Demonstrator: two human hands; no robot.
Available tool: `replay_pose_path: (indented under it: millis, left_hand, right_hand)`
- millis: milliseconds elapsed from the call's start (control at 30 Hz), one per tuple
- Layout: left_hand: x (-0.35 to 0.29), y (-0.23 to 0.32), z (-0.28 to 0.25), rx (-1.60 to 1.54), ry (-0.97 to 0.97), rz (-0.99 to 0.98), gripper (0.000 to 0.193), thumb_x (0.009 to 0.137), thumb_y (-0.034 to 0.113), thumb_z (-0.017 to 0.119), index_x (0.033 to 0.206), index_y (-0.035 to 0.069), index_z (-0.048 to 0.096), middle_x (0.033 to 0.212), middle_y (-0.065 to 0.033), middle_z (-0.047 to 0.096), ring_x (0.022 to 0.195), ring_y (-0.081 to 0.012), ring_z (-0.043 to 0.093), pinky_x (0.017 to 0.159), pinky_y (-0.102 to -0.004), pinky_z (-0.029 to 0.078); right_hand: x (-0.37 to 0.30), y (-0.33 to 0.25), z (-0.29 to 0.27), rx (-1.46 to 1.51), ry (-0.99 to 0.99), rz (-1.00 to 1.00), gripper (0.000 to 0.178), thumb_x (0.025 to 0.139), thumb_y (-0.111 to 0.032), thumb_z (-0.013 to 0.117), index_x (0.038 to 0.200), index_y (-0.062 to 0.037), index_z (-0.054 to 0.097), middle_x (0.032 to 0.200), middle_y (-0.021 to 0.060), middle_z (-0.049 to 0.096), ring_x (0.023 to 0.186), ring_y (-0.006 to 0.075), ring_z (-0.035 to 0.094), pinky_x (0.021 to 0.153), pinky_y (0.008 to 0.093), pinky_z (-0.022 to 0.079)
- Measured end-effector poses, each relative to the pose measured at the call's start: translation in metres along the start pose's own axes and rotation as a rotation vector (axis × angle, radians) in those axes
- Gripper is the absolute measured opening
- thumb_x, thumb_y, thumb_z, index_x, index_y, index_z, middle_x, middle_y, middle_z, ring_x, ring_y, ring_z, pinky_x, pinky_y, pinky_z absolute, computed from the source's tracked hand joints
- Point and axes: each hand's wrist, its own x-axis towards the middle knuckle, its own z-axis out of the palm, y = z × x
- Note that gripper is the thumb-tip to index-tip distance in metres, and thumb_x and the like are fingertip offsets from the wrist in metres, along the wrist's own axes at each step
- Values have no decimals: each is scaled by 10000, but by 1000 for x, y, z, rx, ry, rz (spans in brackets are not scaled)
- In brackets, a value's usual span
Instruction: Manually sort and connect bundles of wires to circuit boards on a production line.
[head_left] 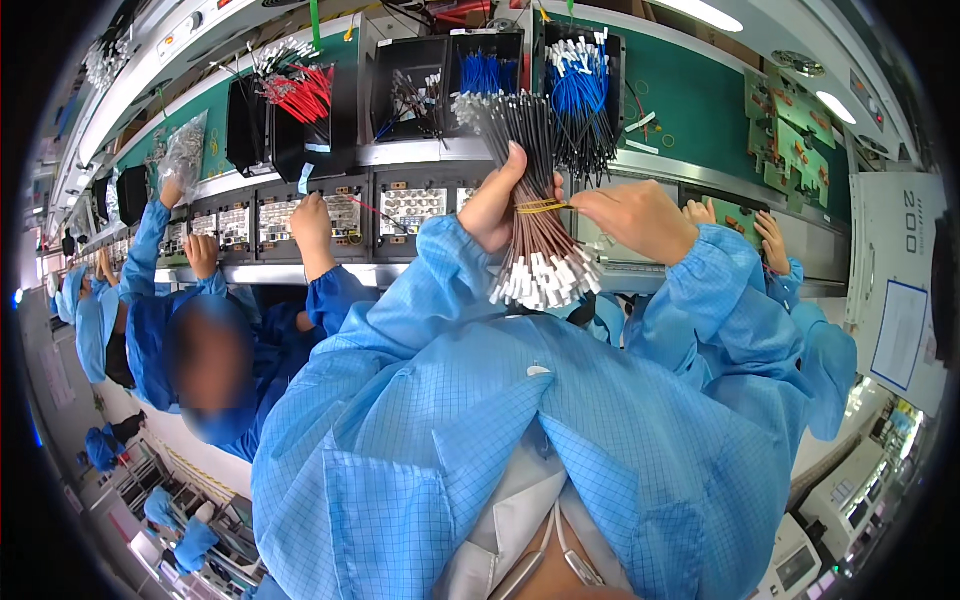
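Observation:
In front of my chest, my left hand (492, 205) grips a thick bundle of cables (545, 240) with white connectors at both ends. The wires look black in the upper part and brownish lower down, where the connectors fan out. A yellow band (541, 207) goes round the bundle's middle. From the right, my right hand (645, 220) reaches in with thumb and forefinger pinched at the band's edge. The far side of the bundle, with part of the left fingers, is hidden.
Behind the bundle, black bins hold blue wires (578, 85) and red wires (305, 93). A line of circuit boards in trays (412, 210) runs along the bench. A co-worker in dark blue (270, 340) works at left; another person's hands (770, 242) are at right. Green boards (795, 140) lie far right.

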Motion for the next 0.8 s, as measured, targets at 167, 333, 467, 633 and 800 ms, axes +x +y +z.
replay_pose_path:
  millis: [167, 333, 467, 633, 800]
  left_hand:
    - [1, 3, 2, 98, 2, -1, 628, 872, 590, 418, 1113, 20, 527, 1007, -102, 607, 938, -216, 599, 840, -366, 493]
    - [1, 6, 3, 144, -27, 54, 533, 903, 486, 473, 1117, 1, 527, 1031, -105, 607, 958, -202, 602, 844, -356, 491]
    - [1, 1, 0, 156, -39, 147, 388, 917, 344, 526, 1111, 8, 531, 1011, -94, 611, 926, -187, 611, 810, -345, 508]
    - [0, -6, -6, 195, -26, 300, 290, 894, 195, 572, 1105, 4, 516, 979, -90, 604, 884, -182, 606, 768, -338, 522]
    - [-3, -11, -14, 180, -11, 347, 311, 905, 229, 559, 1113, 5, 510, 990, -95, 601, 890, -189, 601, 776, -338, 515]
  right_hand:
    - [-5, 8, 4, 210, -31, 182, 136, 837, -107, 576, 952, -39, 609, 784, 125, 626, 676, 278, 624, 547, 350, 474]
    - [-10, 7, 24, 461, 121, 310, 123, 857, -135, 562, 941, -55, 602, 780, 120, 638, 642, 302, 614, 537, 363, 461]
    - [-5, -7, 13, 537, 92, 389, 112, 859, -87, 550, 933, -19, 599, 783, 136, 635, 659, 287, 620, 565, 321, 464]
    - [2, -22, 2, 593, -2, 463, 106, 865, -71, 545, 915, 10, 592, 778, 135, 633, 659, 250, 622, 581, 296, 461]
    - [6, -27, 9, 609, 25, 474, 113, 861, -120, 541, 895, -28, 596, 740, 131, 629, 626, 294, 608, 551, 335, 460]
